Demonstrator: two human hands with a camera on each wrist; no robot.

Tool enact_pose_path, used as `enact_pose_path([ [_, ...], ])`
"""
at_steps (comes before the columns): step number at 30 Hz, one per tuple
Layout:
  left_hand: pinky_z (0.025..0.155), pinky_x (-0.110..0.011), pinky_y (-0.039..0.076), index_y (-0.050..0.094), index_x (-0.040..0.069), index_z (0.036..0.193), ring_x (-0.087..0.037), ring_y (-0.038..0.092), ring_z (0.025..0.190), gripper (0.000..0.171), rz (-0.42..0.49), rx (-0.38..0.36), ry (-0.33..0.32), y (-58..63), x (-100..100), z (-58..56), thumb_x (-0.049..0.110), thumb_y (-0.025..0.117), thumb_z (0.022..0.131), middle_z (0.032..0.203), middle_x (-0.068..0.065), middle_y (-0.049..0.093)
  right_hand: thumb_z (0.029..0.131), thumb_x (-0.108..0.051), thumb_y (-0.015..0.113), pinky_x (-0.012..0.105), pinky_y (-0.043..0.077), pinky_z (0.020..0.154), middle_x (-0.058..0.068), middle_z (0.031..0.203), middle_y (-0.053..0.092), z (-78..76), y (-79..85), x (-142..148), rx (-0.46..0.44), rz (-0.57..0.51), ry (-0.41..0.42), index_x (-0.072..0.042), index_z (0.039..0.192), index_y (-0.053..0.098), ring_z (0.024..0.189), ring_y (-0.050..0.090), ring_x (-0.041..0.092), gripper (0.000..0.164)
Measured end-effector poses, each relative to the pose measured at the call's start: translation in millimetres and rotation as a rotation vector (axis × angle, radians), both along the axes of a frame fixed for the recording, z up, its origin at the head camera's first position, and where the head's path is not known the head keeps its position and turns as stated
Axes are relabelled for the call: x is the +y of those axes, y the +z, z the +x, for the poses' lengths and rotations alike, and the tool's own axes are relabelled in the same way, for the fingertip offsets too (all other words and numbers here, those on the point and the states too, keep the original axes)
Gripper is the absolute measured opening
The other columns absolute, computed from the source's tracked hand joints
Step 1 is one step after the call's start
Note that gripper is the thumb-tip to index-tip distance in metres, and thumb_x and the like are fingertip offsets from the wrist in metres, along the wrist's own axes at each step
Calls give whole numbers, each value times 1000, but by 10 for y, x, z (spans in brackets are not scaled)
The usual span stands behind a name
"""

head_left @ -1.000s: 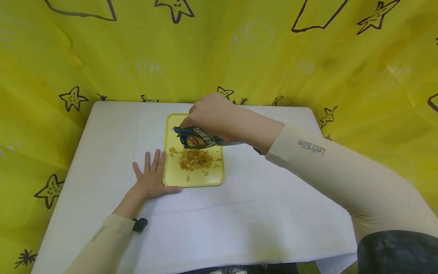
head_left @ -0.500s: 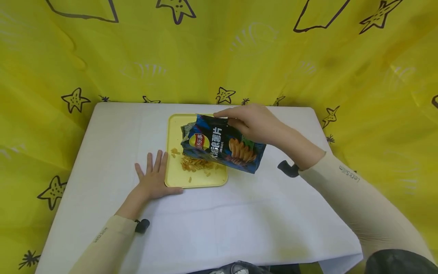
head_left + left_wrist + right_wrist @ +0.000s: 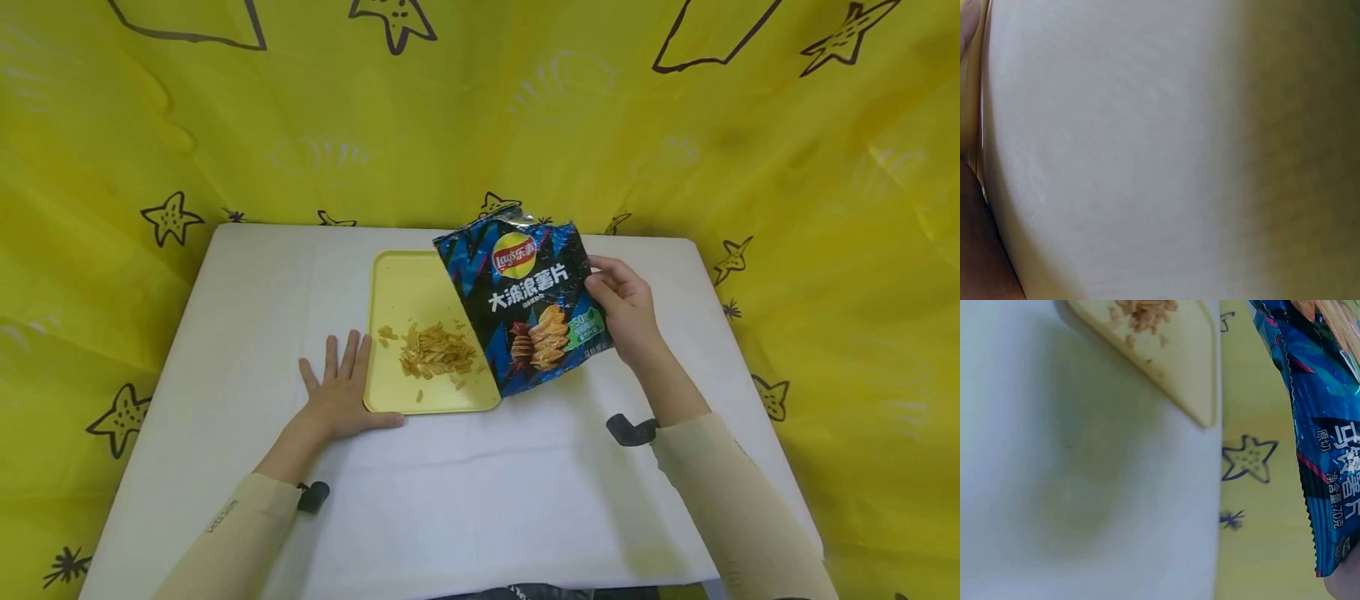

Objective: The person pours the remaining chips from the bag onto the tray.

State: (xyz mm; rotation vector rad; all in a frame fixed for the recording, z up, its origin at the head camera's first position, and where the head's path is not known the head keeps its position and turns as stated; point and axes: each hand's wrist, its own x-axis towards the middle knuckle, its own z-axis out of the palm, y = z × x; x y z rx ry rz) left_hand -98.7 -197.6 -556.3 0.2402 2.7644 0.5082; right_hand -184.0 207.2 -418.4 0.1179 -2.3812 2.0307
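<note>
My right hand (image 3: 632, 310) grips the right edge of a blue and black potato chip bag (image 3: 528, 287), thumb on its front. The bag is upright with its torn top away from me, held above the right part of a yellow tray (image 3: 397, 292). Broken potato chips (image 3: 435, 350) lie heaped on the tray, with loose bits around. Spread flat, my left hand (image 3: 339, 396) rests against the tray's lower left corner, fingers straight. In the right wrist view the bag (image 3: 1329, 437) fills the right side; most of that hand is out of sight.
A white-covered table (image 3: 480, 492) carries the tray near its far middle. Behind and beside the table hangs a yellow curtain (image 3: 450, 125) with starfish drawings. The left wrist view is mostly blurred white cloth (image 3: 1116, 150).
The bag was tipped mouth-down over the tray; my right hand has swung it back to the right and turned it upright, front facing me. The left hand has stayed in place.
</note>
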Motion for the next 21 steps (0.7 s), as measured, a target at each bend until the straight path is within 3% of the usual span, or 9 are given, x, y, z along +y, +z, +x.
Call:
enact_pose_path([
  [6, 99, -75, -25, -18, 11, 158, -42, -31, 145, 147, -7, 1, -1, -28, 7, -4, 91, 61, 63, 164, -13, -23, 103, -20, 57, 17, 54, 79, -2, 102, 64, 35, -326, 193, -115, -115, -201, -19, 133, 61, 93, 61, 13, 31],
  [10, 99, -75, -25, -18, 11, 158, -42, -31, 145, 147, -9, -2, -3, -25, -1, 0, 91, 60, 63, 164, -13, -23, 103, -22, 55, 16, 54, 81, 0, 116, 63, 22, -507, 267, -214, -160, -301, -21, 137, 58, 106, 60, 15, 34],
  [15, 99, -75, -25, -17, 11, 158, -42, -30, 146, 146, -1, -5, -2, 2, 9, 3, 89, 63, 64, 165, -14, -22, 104, -23, 54, 18, 54, 82, 2, 129, 61, -8, -690, 353, -319, -232, -352, -22, 142, 54, 115, 58, 16, 38],
  [21, 99, -75, -25, -17, 11, 158, -42, -31, 146, 146, 6, -16, 6, 24, 22, 3, 88, 64, 64, 165, -14, -22, 105, -19, 51, 20, 54, 80, -2, 124, 62, -35, -820, 447, -409, -226, -394, -22, 145, 51, 108, 60, 14, 40],
])
